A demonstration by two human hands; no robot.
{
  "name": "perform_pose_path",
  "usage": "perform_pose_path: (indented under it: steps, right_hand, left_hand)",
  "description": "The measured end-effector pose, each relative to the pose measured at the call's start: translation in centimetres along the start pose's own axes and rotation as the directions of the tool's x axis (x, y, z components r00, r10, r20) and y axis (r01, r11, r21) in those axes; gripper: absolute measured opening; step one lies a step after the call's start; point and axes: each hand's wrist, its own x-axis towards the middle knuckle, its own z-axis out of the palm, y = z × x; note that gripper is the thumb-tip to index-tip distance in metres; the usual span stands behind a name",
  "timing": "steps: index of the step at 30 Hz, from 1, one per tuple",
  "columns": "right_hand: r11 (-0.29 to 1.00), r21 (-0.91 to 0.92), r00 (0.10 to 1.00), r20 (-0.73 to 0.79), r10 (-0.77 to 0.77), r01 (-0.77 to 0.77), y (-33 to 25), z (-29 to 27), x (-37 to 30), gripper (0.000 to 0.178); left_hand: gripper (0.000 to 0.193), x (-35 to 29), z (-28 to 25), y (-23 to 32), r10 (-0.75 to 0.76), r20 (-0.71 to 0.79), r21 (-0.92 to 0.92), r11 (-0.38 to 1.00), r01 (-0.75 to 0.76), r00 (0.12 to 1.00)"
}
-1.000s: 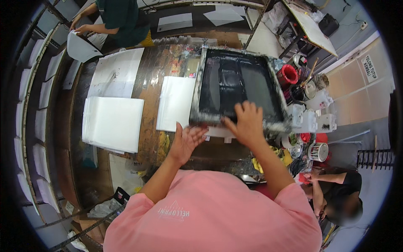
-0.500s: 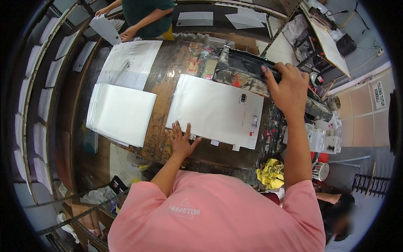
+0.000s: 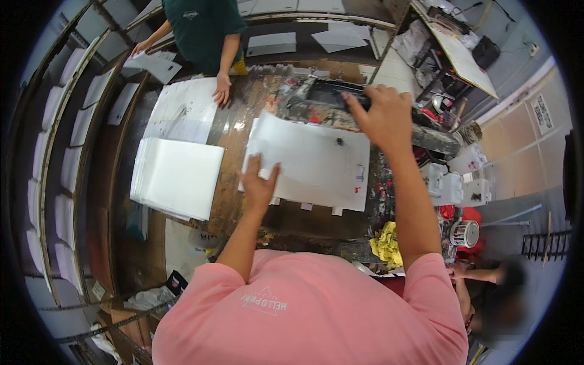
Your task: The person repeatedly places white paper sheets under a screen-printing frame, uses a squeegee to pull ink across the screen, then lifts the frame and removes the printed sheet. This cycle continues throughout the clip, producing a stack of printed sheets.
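While the right grip (image 3: 387, 118) holds the frame (image 3: 331, 118), a white sheet (image 3: 310, 159) lies beneath the spread left grip (image 3: 258, 187).

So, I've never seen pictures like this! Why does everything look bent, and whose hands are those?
There's no robot here, just a person wearing a pink shirt. A very wide camera on their head looks down, which makes straight edges bend. Their right hand holds an ink-stained frame, raised at its near side. Their left hand is at the left part of a white sheet; I can't tell whether it grips it. A stack of white sheets lies further left on the stained table. The hand near the top belongs to someone in green.
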Motion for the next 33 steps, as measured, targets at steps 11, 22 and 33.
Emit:
perform_pose_path:
  steps: [11, 22, 33]
  right_hand:
    - [0.998, -0.049, 0.999, -0.033, -0.039, 0.037, 0.8, 0.5, -0.3, 0.064]
    - [1.0, 0.002, 1.0, 0.001, 0.009, -0.009, 1.4, 0.0, 2.2, 0.069]
    - [0.997, 0.079, 0.929, 0.37, -0.015, -0.016, 0.1, 2.8, -9.4, 0.058]
  left_hand:
    - [0.067, -2.7, 1.5, -4.2, 0.199, 0.216, 0.176, 0.955, -0.238, 0.956]
    - [0.067, -8.9, 10.0, 4.4, 0.227, 0.762, 0.088, 0.891, -0.444, 0.606]
    - [0.125, 0.5, -5.7, 10.7, -0.041, 0.824, -0.54, -0.358, 0.762, 0.565]
